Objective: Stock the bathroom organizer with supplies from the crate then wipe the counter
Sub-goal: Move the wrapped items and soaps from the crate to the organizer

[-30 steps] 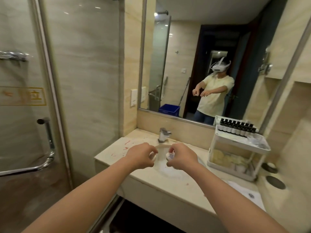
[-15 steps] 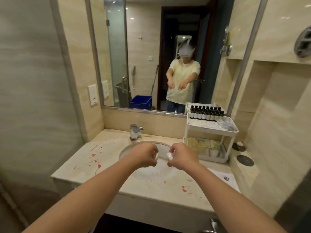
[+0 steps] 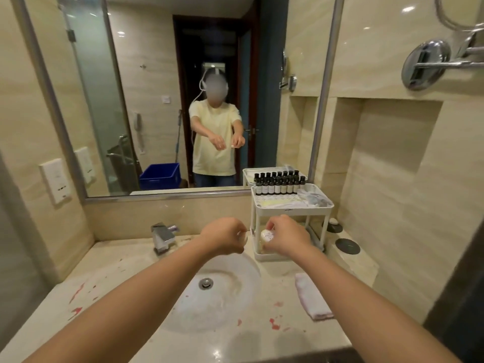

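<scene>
A white two-tier organizer stands at the counter's back right. Several small dark bottles line the rear of its top tray, beside clear packets. My right hand holds a small round white item just in front of the lower shelf's left end. My left hand is curled round a small pale item that is mostly hidden, over the back of the sink. The beige counter carries red smears. The blue crate shows only in the mirror, behind me.
A round white sink sits mid-counter with a chrome faucet behind it. A folded white cloth lies right of the sink. A dark round disc and a small soap dish sit beside the organizer. A wall socket is on the left.
The view has swung right and moved closer to the counter. Both hands have moved right with their items, from above the sink to the organizer's lower shelf.
</scene>
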The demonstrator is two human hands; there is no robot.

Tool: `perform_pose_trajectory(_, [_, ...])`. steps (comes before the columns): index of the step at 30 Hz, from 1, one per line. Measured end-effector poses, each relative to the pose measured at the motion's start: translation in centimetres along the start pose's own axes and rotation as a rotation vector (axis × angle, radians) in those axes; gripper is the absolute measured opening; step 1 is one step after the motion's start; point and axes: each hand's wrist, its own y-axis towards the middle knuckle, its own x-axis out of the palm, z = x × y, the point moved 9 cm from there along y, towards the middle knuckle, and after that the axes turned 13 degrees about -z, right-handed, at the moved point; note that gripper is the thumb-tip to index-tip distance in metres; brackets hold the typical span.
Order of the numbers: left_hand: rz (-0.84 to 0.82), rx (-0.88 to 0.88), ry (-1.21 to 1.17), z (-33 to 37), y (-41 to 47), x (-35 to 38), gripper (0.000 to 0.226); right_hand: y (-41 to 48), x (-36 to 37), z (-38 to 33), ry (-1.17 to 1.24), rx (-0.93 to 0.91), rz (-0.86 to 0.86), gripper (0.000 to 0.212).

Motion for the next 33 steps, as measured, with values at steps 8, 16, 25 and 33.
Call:
perform_pose_trajectory(8, [-0.031, 0.076, 0.004, -0.2, 5.4, -0.5, 0.031, 3.6, -0.9, 2.2, -0.004, 0.054, 0.001, 0.040])
perform_pose_trajectory(16, [0.022, 0.080, 0.008, -0.6, 13.9, -1.4, 0.052, 11.6, -2.4, 5.4, 0.062, 0.029, -0.013, 0.041])
perform_pose_trajectory(25, [0.046, -0.013, 0.006, -2.1, 26.0, -2.8, 0.050, 23.3, -4.0, 9.4, 0.107, -0.002, -0.031, 0.048])
perform_pose_trajectory(33, [0.006, -0.074, 0.040, -4.0, 33.9, -1.0, 0.047, 31.9, -2.8, 12.0, 0.104, -0.016, -0.059, 0.041])
